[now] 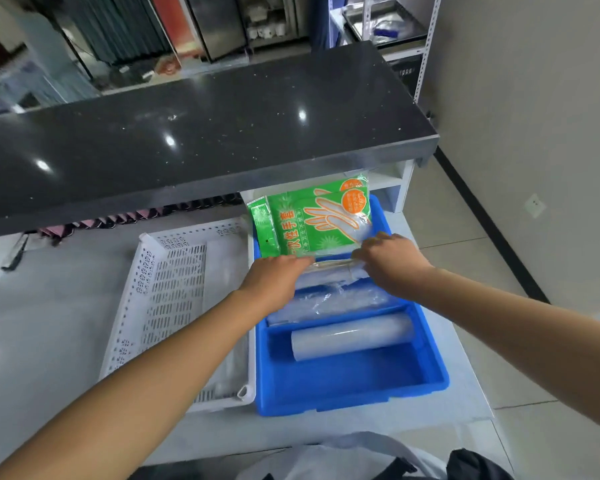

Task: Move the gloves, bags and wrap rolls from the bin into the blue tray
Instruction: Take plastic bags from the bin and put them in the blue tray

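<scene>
The blue tray (354,386) sits on the low grey table, right of the white perforated bin (174,289). Green glove packs (319,220) stand tilted at the tray's far end. Below them lies a clear bag pack (329,299), and a wrap roll (352,336) lies across the tray's near compartment. My left hand (274,278) and my right hand (388,259) both reach into the tray and grip the ends of a clear packet (333,266) just under the glove packs. The fingertips are hidden behind the packet.
A dark stone counter (205,133) overhangs the table's far side, close above the glove packs. A thin clear sheet lies along the bin's right side (232,341). Metal shelving (388,26) stands at the back right. Tiled floor lies to the right.
</scene>
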Motion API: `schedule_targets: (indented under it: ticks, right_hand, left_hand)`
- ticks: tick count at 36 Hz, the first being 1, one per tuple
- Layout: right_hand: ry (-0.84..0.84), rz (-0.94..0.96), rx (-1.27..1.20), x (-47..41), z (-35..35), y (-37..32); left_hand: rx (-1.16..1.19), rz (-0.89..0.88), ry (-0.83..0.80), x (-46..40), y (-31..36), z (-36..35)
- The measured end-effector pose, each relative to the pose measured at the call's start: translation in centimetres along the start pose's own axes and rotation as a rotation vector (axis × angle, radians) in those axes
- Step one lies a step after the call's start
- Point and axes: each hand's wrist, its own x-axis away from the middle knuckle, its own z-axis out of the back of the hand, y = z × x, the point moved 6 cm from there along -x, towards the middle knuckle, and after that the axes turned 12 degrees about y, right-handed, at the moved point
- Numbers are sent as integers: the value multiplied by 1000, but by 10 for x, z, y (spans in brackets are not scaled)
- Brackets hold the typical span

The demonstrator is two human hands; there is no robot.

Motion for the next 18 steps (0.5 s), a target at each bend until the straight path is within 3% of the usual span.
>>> schedule_targets:
  ticks: [5, 13, 15, 18]
  right_hand:
    - [-130, 30, -35, 10, -27, -8]
    - [-310, -39, -230, -7, -19, 11]
    - [-248, -57, -206, -10, -17, 11]
    - [-71, -38, -161, -4, -18, 5]
  left_hand:
    - [31, 67, -90, 8, -2, -28]
    - [304, 228, -354, -9, -20, -22]
    - [302, 275, -319, -11, -21, -19]
    - [186, 296, -92, -6, -19, -13]
